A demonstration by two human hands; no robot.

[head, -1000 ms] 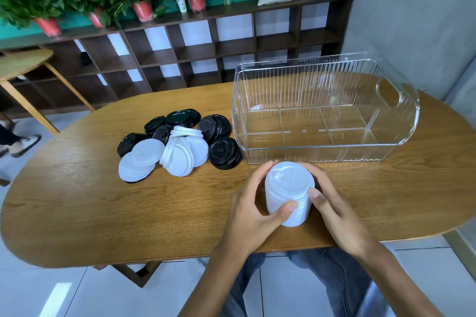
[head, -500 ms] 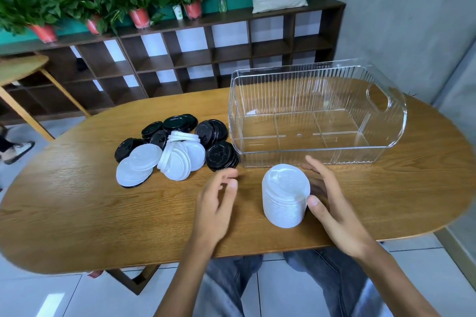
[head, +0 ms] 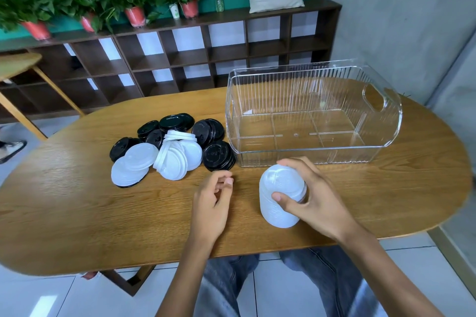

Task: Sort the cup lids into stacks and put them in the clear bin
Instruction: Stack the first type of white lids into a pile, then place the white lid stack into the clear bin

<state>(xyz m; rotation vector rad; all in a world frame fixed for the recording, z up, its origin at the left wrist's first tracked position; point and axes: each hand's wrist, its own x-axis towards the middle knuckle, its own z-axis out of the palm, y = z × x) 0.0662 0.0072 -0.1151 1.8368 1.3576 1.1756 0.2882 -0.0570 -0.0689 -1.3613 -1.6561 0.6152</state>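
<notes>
Your right hand [head: 313, 195] grasps the white lid stack [head: 280, 198]; your left hand [head: 213, 201] hangs loosely curled, holding nothing. Next, lift it into the clear bin [head: 386, 100] beyond.

Right hand [head: 313, 197] grips white lid stack [head: 279, 203]; left hand [head: 212, 201] idle beside; clear bin [head: 313, 113] behind.

**One head-worn camera, looking down across the table**

There is a single view, from the seated person's head at the near long edge of the table [head: 77, 213]. It faces forward and down, close enough that both forearms fill the bottom. The wide lens bends the table's edges and takes in the far edge, the shelf [head: 180, 59] and green wall beyond.
</notes>
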